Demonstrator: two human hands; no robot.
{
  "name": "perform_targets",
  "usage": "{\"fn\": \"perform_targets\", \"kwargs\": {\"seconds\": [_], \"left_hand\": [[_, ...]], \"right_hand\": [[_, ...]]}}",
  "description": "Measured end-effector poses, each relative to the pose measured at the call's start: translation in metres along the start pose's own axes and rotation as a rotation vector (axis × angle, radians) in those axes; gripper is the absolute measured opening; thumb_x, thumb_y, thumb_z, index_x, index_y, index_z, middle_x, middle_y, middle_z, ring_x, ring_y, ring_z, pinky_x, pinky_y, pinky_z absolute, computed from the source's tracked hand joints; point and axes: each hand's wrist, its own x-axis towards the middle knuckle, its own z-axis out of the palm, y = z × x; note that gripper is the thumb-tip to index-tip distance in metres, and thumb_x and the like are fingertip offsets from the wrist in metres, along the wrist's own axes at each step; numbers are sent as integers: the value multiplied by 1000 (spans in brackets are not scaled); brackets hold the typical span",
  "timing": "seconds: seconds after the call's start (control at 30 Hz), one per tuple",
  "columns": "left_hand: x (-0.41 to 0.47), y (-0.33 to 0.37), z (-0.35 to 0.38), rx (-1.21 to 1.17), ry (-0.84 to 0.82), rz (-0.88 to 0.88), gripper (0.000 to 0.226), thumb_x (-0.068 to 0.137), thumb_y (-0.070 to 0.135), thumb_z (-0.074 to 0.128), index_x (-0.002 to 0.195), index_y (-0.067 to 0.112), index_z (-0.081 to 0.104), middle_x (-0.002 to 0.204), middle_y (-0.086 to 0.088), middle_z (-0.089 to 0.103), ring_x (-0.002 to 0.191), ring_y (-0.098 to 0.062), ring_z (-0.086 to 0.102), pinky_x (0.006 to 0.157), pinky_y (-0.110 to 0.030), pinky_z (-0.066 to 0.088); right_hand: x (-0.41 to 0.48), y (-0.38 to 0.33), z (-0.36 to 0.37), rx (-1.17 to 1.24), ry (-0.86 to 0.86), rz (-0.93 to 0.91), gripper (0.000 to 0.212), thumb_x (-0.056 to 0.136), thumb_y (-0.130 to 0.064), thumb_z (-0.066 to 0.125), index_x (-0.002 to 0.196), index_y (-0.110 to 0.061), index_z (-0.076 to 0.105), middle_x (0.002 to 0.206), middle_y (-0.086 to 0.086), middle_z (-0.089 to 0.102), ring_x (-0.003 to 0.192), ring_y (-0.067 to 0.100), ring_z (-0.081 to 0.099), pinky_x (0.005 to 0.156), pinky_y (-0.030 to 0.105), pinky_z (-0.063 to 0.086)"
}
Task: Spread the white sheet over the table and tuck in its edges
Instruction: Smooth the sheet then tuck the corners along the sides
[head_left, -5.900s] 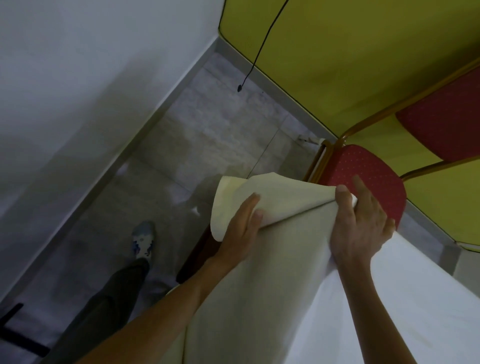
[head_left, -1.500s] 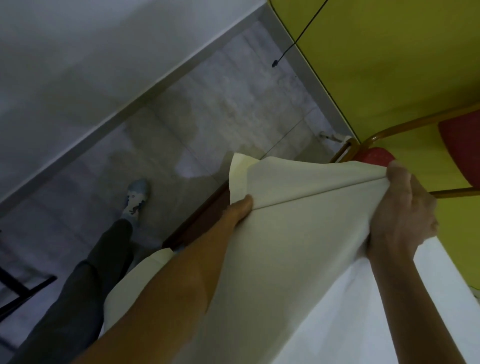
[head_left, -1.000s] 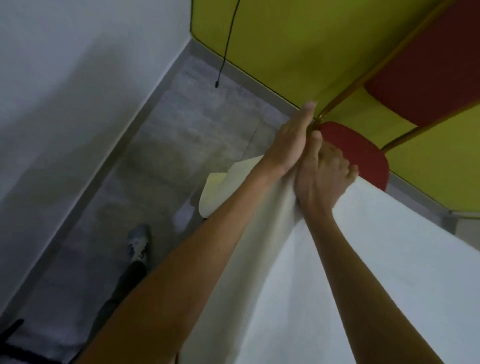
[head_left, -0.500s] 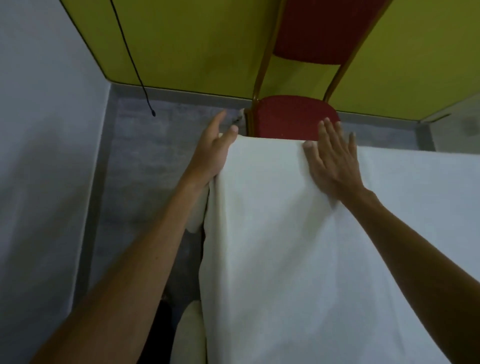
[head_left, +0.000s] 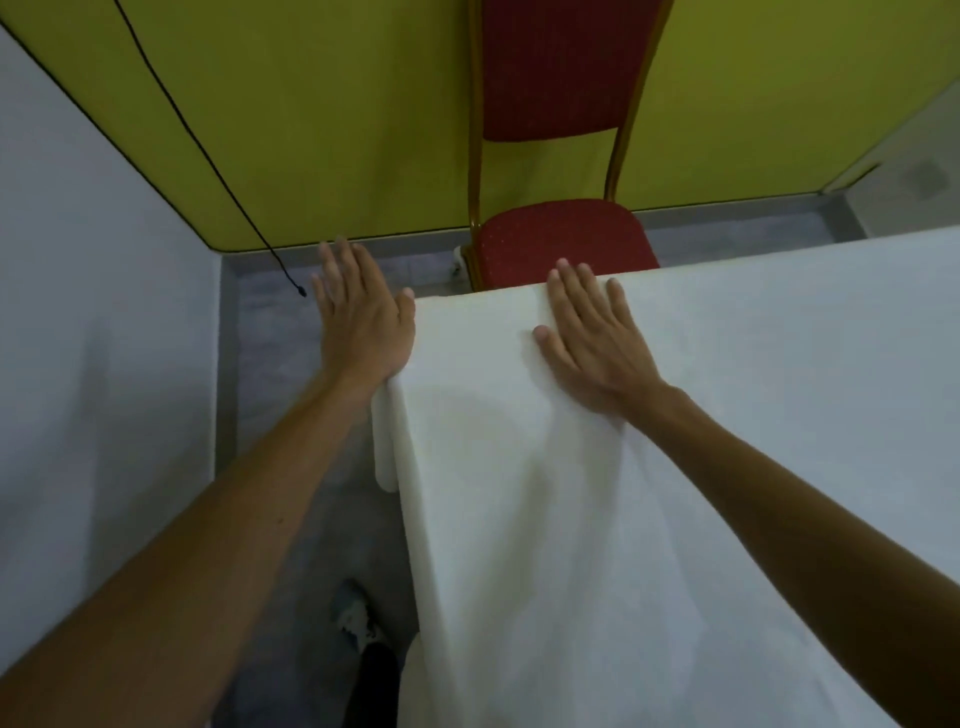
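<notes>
Left hand (head_left: 358, 317): fingers straight, close together, flat against the hanging side of the white sheet (head_left: 623, 519) at its corner. The sheet covers the tabletop rightward. Right hand (head_left: 592, 338): fingers slightly spread, pressed flat on top, tips at the far edge. Red chair (head_left: 561, 244) just beyond the fingertips.

function or dining room suggested. a banquet chair (head_left: 563, 244), red-padded on a gilt metal frame, is set at the far edge of a surface draped in a white sheet (head_left: 675, 493). bare yellow-green wall (head_left: 337, 104), grey floor (head_left: 270, 353) and a black cable (head_left: 205, 150) hung down the wall are noted.
</notes>
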Motion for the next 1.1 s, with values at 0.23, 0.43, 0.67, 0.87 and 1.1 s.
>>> {"fn": "perform_targets", "kwargs": {"seconds": [0.23,0.43,0.67,0.87,1.1], "left_hand": [[1,3,2,159,-5,11,68,105,33,28,153,-8,5,164,-24,1,152,-37,-6,123,-50,-5],[1,4,-3,231,14,54,66,105,30,32,151,-13,11,161,-28,10,151,-40,1,122,-55,-1],[3,-2,1,341,40,79,77,95,40,18,146,-18,17,156,-35,19,146,-47,12,118,-61,7],[-9,20,-7,375,116,103,66,100,25,44,146,-15,20,156,-35,20,147,-49,11,118,-64,11],[-201,96,42,245,-70,403,65,100,38,31,151,-3,29,160,-20,25,151,-36,16,122,-55,12]], "right_hand": [[-12,65,-31,54,-23,327,86,97,-62,3,161,-4,1,170,14,-5,157,27,-7,126,53,-4],[-63,-102,15,19,-47,-322,75,105,-56,19,162,-8,12,170,12,7,158,28,2,127,51,1],[-91,106,-6,14,21,151,76,104,-58,9,163,-11,4,171,7,0,158,22,-3,127,51,3],[-119,134,-36,56,-16,300,82,100,-61,4,162,-7,2,170,12,-2,158,26,-5,127,46,-8],[-175,-29,18,156,55,2,66,107,-41,21,159,-2,20,168,17,16,157,32,7,127,52,5]]}}
